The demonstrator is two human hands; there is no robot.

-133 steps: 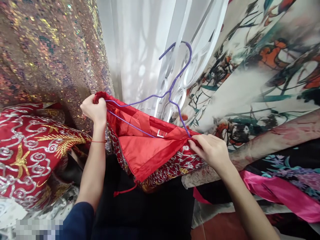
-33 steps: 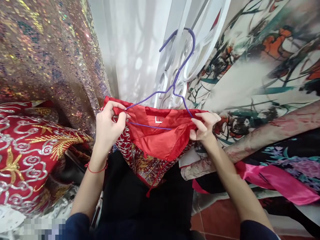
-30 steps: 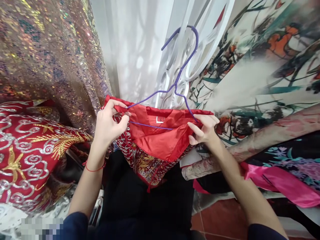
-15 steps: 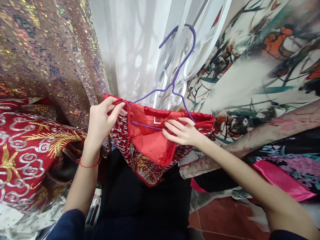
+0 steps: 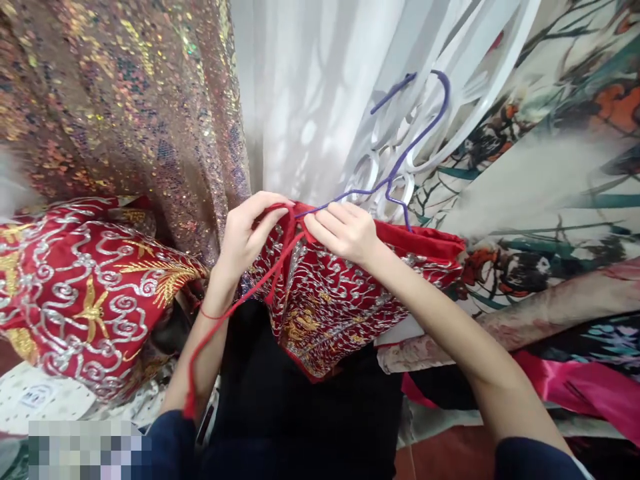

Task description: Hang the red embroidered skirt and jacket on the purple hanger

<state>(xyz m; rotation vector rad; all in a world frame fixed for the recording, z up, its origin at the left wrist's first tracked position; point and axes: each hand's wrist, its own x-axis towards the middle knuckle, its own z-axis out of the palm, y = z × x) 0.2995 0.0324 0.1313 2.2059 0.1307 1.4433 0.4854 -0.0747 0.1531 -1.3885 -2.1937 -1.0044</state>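
A red garment (image 5: 345, 300) with silver and gold embroidery hangs in front of me on a thin purple hanger (image 5: 417, 140). My left hand (image 5: 250, 230) pinches its top edge at the left corner. Close beside it, my right hand (image 5: 345, 233) is closed with curled fingers on the same edge, near the hanger's left arm. A red cord (image 5: 217, 323) comes from between the hands and drapes over my left forearm. The front panel covers the inner lining, and the hanger's lower bar is hidden.
Another red embroidered garment (image 5: 100, 300) lies at the left below a sequined curtain of fabric (image 5: 150, 100). Behind the hanger are a white scrollwork rack (image 5: 415, 160) and pale cloth (image 5: 310, 100). Floral fabric (image 5: 525, 200) and a pink satin piece (image 5: 575, 393) are on the right.
My right hand has moved left from the garment's open inside to its top edge beside my left hand. The front panel is now raised over the lining, and a red cord has appeared.
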